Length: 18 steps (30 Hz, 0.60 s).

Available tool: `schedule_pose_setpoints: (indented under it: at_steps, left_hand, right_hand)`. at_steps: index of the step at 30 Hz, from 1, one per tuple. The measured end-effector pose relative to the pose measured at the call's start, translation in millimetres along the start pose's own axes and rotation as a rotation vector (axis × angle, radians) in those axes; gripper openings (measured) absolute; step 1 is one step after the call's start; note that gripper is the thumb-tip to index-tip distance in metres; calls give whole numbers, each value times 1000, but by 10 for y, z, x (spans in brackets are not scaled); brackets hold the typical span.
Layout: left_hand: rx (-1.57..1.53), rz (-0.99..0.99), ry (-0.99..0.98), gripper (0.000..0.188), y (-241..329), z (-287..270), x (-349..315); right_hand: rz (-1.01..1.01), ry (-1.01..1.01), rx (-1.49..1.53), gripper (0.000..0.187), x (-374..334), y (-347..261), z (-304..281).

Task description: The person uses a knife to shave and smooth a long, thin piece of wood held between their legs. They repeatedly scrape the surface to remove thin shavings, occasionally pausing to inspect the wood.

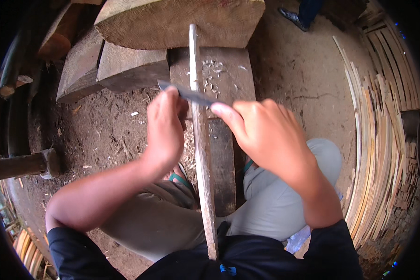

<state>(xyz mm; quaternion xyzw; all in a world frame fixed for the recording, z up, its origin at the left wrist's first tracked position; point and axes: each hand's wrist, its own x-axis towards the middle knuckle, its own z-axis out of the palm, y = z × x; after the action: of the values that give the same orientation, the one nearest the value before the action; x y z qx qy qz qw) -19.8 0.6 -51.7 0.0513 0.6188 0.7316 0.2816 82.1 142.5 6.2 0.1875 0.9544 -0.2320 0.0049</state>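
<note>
A long pale wooden stick (201,158) runs from my belly to the big sawn log (182,25), its far end against the log's face. Across the stick lies a dark knife blade (197,97). My left hand (165,123) is closed at the blade's tip end, left of the stick. On the right side, my right hand (268,130) is wrapped round the knife's handle, its thumb pressed along the near end of the blade. The handle itself is hidden in that hand. Curled shavings (212,74) lie on the wooden block (235,70) beyond the blade.
Thick timber blocks (133,63) lie at the far left. A long heap of thin wooden strips (375,154) lines the right side. At the left is a mallet-like wooden piece (23,165). Another person's shoe (291,17) stands on the dirt floor at the far right.
</note>
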Motion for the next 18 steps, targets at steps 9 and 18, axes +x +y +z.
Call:
schedule_pose_setpoints:
  at_steps: [9,18]
  left_hand:
    - [57,-34,68,33,3,23,44]
    - [165,4,70,36,26,13,33]
  right_hand:
    - [-30,-59,-39,51,41,47,-46]
    - [-6,-87,-8,54,-2,48,-51]
